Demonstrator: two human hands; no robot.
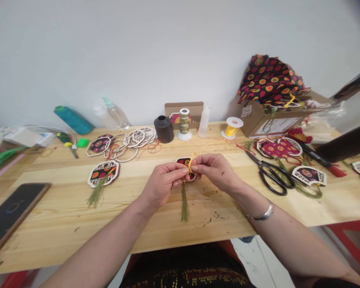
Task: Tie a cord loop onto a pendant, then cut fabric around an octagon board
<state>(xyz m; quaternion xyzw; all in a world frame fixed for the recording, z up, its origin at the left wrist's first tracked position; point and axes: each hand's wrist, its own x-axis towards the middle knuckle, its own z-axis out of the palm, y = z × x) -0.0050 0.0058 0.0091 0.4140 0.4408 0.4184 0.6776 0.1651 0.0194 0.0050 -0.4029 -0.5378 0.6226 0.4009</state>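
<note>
My left hand (171, 178) and my right hand (213, 170) meet over the middle of the table, fingertips pinched on a looped yellow cord (191, 162). Beneath the fingers lies a small pendant (184, 161) with dark patterned fabric and a pale frame, partly covered by the hands. A green tassel (184, 208) hangs from its lower end toward me. From the cord area a thin yellow line runs back to a white spool of yellow cord (231, 129). Another tasselled pendant (103, 175) rests to the left of my hands.
Black-handled scissors (276, 176) and more pendants (309, 176) lie at right, before a cardboard box (267, 122) with patterned fabric. A black thread cone (164, 130), a metallic thread spool (184, 124) and bottles line the wall. A phone (15, 212) sits at left.
</note>
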